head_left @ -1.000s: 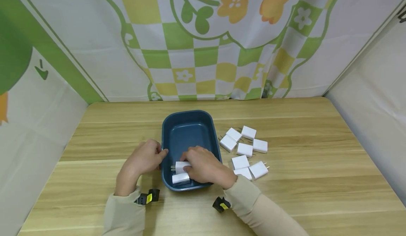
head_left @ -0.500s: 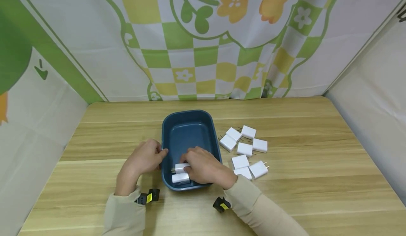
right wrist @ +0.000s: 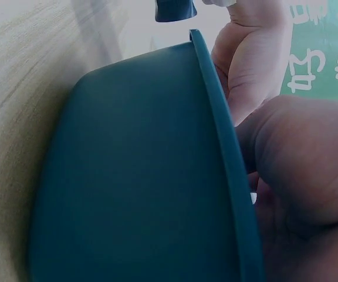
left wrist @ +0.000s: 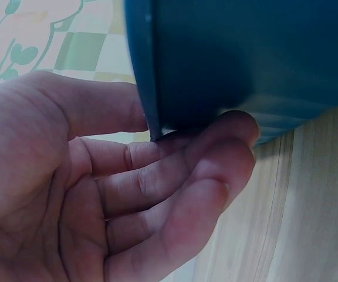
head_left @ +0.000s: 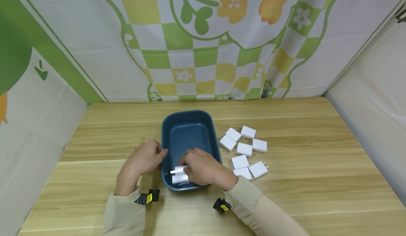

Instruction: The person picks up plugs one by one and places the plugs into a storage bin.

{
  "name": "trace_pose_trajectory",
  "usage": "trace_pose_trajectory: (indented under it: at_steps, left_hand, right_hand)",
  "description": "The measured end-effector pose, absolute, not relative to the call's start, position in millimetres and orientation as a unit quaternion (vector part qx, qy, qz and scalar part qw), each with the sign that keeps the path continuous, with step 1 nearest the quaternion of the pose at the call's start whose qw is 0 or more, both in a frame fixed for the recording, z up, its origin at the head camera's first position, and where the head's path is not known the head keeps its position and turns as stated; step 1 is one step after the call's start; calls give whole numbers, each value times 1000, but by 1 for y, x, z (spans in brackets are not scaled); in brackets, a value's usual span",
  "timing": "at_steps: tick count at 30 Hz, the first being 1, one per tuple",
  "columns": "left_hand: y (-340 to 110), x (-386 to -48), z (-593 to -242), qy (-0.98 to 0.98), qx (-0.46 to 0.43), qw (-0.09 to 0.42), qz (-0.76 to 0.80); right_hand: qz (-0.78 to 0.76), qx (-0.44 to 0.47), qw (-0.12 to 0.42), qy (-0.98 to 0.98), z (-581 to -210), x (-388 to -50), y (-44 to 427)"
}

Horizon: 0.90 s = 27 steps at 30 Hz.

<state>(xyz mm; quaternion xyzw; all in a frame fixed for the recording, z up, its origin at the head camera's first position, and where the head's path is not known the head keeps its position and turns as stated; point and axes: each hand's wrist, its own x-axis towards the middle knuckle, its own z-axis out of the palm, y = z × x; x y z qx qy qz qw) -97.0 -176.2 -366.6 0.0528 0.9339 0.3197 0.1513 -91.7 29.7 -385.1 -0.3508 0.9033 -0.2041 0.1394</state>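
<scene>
Poking leftward from the fingertips of the right hand (head_left: 203, 167), a white charger (head_left: 180, 170) sits low inside the near end of the blue tray (head_left: 190, 133), its prongs pointing at the tray's left wall. From where I stand that hand grasps it by its right end, thumb and fingers pinched on the plastic; whether it touches the tray's floor I can't tell. A second white charger (head_left: 180, 179) lies just beside it, on the side nearer the person. Over at the tray's left side, the left hand (head_left: 144, 160) pinches the rim, thumb at the edge and fingers bent against the outer wall.

To the right of the tray, more white chargers (head_left: 244, 150) are scattered in a loose cluster, prongs aimed every which way. All of it rests on a pale wood-grained table (head_left: 301, 193). Beige sleeves (head_left: 253, 207) cover the forearms, and beyond the table hangs a green-and-yellow checked curtain (head_left: 206, 58).
</scene>
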Motion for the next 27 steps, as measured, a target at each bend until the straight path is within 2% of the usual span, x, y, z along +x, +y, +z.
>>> trace_pose_trajectory:
  at_steps: [17, 27]
  left_hand:
    - [-175, -99, -366, 937, 51, 147, 312]
    - [-175, -97, -366, 938, 52, 149, 307]
  right_hand:
    - [-213, -345, 130, 905, -382, -92, 32]
    - [-248, -337, 87, 904, -368, -86, 47]
